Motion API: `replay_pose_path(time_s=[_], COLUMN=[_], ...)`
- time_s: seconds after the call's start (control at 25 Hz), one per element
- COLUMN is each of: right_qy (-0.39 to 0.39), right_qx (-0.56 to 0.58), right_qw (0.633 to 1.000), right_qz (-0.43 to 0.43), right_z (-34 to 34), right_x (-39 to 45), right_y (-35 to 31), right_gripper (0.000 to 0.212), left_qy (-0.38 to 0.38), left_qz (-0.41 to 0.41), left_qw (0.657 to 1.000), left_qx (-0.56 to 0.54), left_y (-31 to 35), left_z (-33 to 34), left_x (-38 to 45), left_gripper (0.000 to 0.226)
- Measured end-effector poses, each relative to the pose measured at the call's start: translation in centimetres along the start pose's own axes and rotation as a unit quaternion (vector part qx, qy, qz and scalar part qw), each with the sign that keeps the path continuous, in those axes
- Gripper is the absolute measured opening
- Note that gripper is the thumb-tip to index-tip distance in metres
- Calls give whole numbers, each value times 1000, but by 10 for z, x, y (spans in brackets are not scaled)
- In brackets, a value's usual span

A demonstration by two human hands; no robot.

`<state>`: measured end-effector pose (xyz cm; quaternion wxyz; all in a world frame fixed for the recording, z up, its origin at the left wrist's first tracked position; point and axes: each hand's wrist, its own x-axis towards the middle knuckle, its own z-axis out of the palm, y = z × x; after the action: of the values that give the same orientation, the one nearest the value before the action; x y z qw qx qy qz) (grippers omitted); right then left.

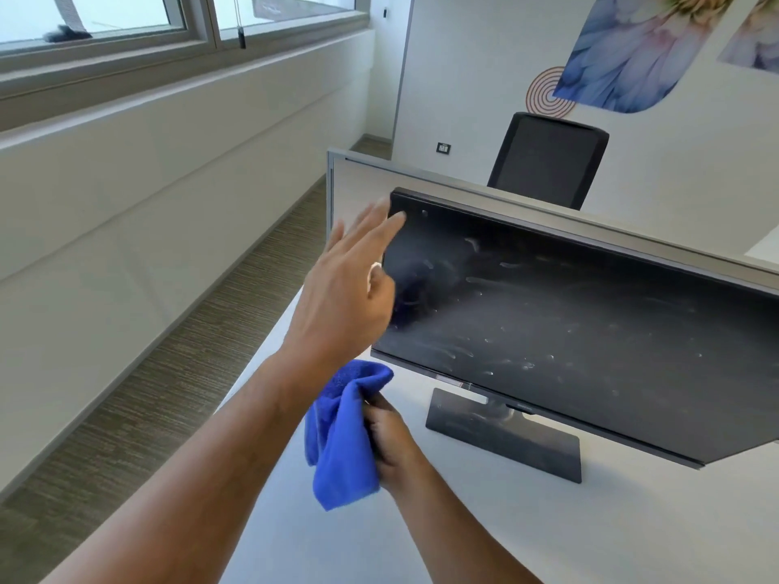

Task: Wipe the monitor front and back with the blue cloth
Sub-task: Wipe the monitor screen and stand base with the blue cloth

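A: Head view, what step am I on?

B: Looks like the start, I'd say: the screen is smeared. My left hand [343, 297] has its grip apart, fingers straight, reaching the monitor [590, 330] at its near upper corner. My right hand [390, 436], below the left, has its grip clamped on the blue cloth [341, 436], over the bench [548, 533].

A: Next?

B: Probably steady the frame, then bring the cloth up.

A: Count?

B: One monitor, one cloth, one chair [548, 162] beyond

black office chair [548, 160], white desk [548, 533], window [105, 19], wall art [624, 52]
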<state>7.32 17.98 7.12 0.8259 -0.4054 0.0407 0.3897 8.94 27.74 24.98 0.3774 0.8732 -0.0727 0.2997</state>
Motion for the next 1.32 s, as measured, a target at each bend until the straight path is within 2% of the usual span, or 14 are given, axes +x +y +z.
replay_pose_path(time_s=[0.16, 0.28, 0.36, 0.44, 0.56, 0.64, 0.72, 0.8, 0.96, 1.04, 1.12, 1.24, 1.28, 1.32], right_qy=[28, 34, 28, 30, 55, 110, 208, 269, 312, 357, 387, 362, 353, 346], right_qx=[31, 46, 50, 29, -27, -196, -421, -540, -597, -620, -674, -710, -714, -728], right_qw=[998, 998, 998, 998, 997, 970, 865, 738, 407, 325, 327, 445, 468, 462], right_qz=[40, -11, -39, -41, -47, -95, -177, -303, -616, -618, -537, -409, -383, -370], right_z=[-3, 3, 5, 7, 7, 9, 13, 27, 57, 60, 52, 38, 34, 29], right_x=[-42, -67, -75, -77, -78, -76, -78, -93, -142, -158, -165, -169, -169, -169], right_y=[-15, -25, -29, -30, -36, -49, -70, -105, -195, -231, -253, -262, -259, -255], right_gripper=[28, 30, 34, 37, 29, 16, 17, 17, 13, 18, 32, 53, 56, 59], left_qy=[-36, -130, -214, -272, -288, -212, -47, 108, 186, 194, 172, 109, 104, 108], left_qz=[-236, -395, -425, -416, -424, -460, -486, -467, -354, -289, -236, -200, -194, -196], left_qw=[970, 879, 813, 781, 767, 779, 799, 812, 870, 899, 925, 946, 946, 942], left_qx=[-35, -233, -335, -377, -385, -371, -351, -333, -291, -267, -241, -231, -240, -252], left_y=[-40, -59, -61, -57, -48, -45, -44, -38, -4, 12, 25, 35, 34, 31], left_z=[-2, 0, -1, -3, -5, -1, -1, -10, -28, -23, -12, 13, 23, 31], left_x=[-53, -92, -111, -124, -132, -130, -118, -95, -33, -1, 26, 41, 38, 33], left_gripper=[56, 73, 63, 55, 48, 41, 21, 9, 17, 18, 20, 22, 21, 21])
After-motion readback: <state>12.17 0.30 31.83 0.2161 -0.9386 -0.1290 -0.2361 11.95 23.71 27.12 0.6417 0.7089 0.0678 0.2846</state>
